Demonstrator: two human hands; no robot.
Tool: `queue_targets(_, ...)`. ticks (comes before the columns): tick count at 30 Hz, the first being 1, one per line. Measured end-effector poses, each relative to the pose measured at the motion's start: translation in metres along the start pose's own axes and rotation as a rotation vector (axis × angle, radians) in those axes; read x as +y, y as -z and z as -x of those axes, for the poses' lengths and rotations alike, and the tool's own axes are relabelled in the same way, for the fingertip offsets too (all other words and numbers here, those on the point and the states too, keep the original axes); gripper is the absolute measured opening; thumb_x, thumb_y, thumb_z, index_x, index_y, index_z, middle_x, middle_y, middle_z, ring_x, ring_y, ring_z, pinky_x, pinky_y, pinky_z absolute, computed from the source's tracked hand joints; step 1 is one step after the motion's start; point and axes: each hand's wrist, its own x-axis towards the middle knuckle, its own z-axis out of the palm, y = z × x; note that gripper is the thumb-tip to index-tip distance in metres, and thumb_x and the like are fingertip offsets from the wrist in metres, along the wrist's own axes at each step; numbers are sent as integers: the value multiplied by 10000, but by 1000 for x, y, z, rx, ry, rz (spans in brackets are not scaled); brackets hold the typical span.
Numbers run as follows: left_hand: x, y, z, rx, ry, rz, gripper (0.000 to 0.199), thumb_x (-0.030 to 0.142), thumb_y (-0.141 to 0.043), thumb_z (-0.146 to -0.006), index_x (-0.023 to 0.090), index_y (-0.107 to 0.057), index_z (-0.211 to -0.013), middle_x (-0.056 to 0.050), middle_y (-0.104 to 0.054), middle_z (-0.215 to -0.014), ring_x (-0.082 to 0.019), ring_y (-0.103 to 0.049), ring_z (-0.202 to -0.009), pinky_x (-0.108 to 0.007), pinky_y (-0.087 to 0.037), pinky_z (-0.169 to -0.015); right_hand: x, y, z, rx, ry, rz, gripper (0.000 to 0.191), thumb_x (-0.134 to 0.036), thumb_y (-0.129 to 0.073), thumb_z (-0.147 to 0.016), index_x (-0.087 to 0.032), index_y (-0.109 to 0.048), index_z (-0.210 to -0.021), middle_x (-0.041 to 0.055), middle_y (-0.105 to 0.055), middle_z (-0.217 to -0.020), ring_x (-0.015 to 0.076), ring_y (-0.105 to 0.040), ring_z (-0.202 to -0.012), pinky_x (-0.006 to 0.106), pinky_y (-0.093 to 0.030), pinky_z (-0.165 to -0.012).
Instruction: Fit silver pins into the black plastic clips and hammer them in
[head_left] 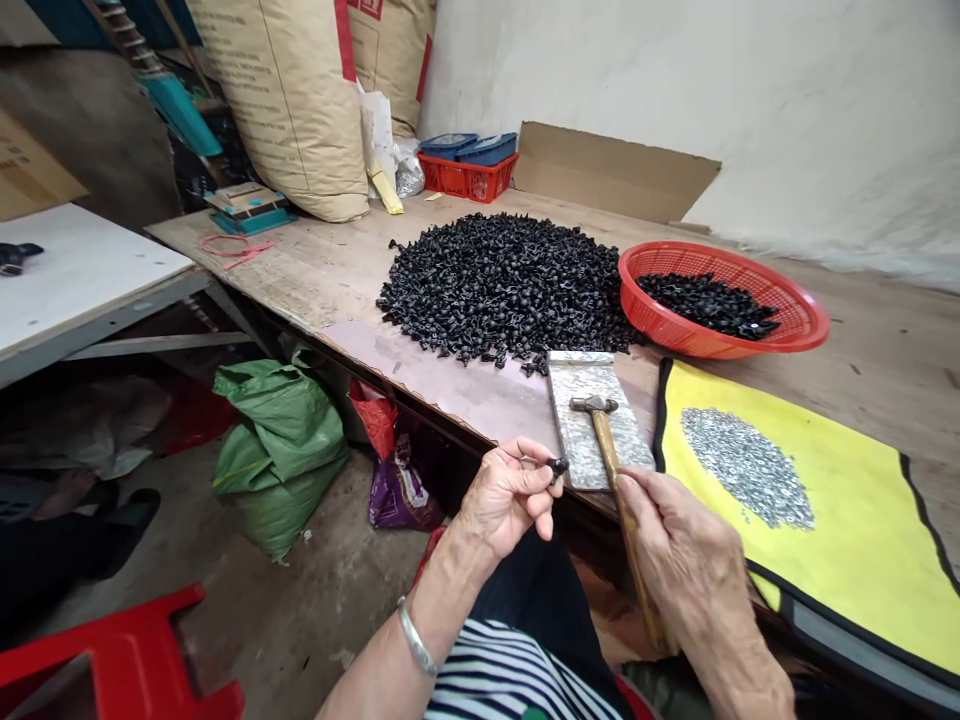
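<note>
Between the thumb and fingers of my left hand (514, 490) is a small black plastic part (557, 467), held just off the table's front edge. My right hand (679, 540) grips the wooden handle of a hammer (606, 440). The hammer's metal head lies over a worn, silvery metal block (574, 440) at the table edge. Behind the block spreads a large heap of similar black parts (502, 285). To the right, a yellow cloth (847, 455) with black edging bears a pile of small shiny metal pieces (750, 470).
A red plastic basket (814, 325) with more black parts stands right of the heap. Large paper sacks (292, 110) and a red crate (472, 180) are at the back. Below left are a green sack (277, 450) and a red stool (142, 650).
</note>
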Motion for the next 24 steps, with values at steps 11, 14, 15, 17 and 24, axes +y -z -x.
queue_targets(11,-20,-5,1,104,-45,-337,148,145,-682,-620,96,-561,-689,-23,-614,-498,-108,-494,-292,-202,-423,-264,-3,-26,8,-439,-381,-756,371,-512,-534,-775,-167,-527,-636,-36,-512,-438,71,-419,-312,187,-294,-328)
queue_targets(14,-23,-4,-2,154,-34,-368,148,164,-669,-614,103,-562,-696,-6,-609,-514,-89,-473,-293,-212,-437,-276,7,-21,-8,-499,-420,-728,318,-435,-601,-724,-162,-523,-581,-23,-522,-390,72,-392,-264,176,-253,-284)
queue_targets(15,-24,-5,-2,172,-33,-380,149,167,-665,-609,105,-563,-698,4,-599,-507,-83,-463,-290,-211,-435,-278,11,-15,-20,-501,-414,-720,298,-401,-631,-693,-158,-529,-556,-14,-521,-373,77,-387,-252,179,-249,-272)
queue_targets(17,-25,-7,-3,201,-32,-411,147,171,-654,-597,110,-564,-696,14,-586,-496,-76,-449,-286,-203,-422,-279,19,3,-56,-427,-367,-735,267,-348,-685,-627,-146,-547,-517,4,-519,-358,97,-403,-250,198,-278,-262)
queue_targets(24,-18,-10,-1,215,-30,-554,124,217,-629,-580,133,-557,-635,14,-570,-469,-93,-446,-289,-216,-390,-302,31,51,-160,192,-285,-818,179,-355,-574,-717,-182,-563,-766,-2,-613,-622,97,-556,-486,208,-462,-422)
